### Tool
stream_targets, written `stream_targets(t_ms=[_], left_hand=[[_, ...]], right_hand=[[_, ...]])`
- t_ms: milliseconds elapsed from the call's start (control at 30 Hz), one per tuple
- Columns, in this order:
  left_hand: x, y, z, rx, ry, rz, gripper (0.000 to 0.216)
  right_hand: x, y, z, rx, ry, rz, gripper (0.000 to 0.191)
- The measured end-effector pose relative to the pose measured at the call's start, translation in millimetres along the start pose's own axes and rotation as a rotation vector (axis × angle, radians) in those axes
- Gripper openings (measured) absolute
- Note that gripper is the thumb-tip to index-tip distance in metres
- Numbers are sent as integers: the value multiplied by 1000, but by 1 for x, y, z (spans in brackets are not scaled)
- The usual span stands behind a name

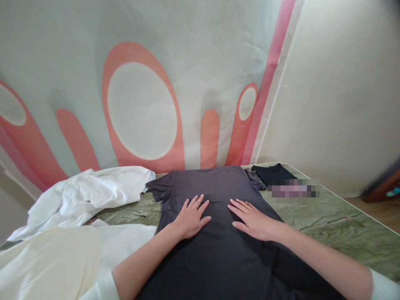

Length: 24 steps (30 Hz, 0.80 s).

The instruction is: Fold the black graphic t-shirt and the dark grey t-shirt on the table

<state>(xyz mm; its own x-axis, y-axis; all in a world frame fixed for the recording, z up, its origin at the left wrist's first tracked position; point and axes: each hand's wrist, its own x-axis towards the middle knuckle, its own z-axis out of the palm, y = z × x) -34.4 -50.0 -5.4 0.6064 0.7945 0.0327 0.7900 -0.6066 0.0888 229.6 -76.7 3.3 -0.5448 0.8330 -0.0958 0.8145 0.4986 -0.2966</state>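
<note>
A dark grey T-shirt (215, 258) lies spread flat on a green patterned surface (331, 225), its short sleeves pointing left and right at the far end. My left hand (191, 216) rests palm down on the middle of the shirt, fingers stretched out and slightly apart. My right hand (251, 218) lies flat beside it on the same shirt, fingers extended toward the left hand. The two hands are close but apart. Neither holds anything.
A crumpled white garment (90, 191) lies at the left, and cream-white cloth (50, 262) sits at the near left. A folded black garment (271, 174) lies at the far right corner. A wall hanging with pink shapes (140, 104) rises behind.
</note>
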Motion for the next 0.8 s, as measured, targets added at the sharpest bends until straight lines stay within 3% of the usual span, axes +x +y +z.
stream_targets(t_ms=[133, 267, 333, 467, 533, 633, 800], left_hand=[[-21, 6, -8, -19, 0, -50, 60], [-37, 21, -17, -112, -37, 128, 53], [-39, 22, -20, -129, -15, 142, 48], [-36, 13, -21, -86, 78, 12, 46], [-38, 11, -22, -84, 83, 22, 44], [-52, 12, -25, -98, 71, 66, 40], [-88, -1, -22, -74, 125, -39, 42]], right_hand=[[-15, -20, -4, 45, -25, -31, 62], [-23, -42, -5, 98, -89, -138, 63], [-20, -45, -6, 137, -104, -200, 59], [11, -36, -6, 172, 47, -172, 52], [32, -31, -2, 140, 122, -107, 51], [44, -34, 5, 77, 117, -86, 51], [3, -64, 5, 88, 43, -230, 50]])
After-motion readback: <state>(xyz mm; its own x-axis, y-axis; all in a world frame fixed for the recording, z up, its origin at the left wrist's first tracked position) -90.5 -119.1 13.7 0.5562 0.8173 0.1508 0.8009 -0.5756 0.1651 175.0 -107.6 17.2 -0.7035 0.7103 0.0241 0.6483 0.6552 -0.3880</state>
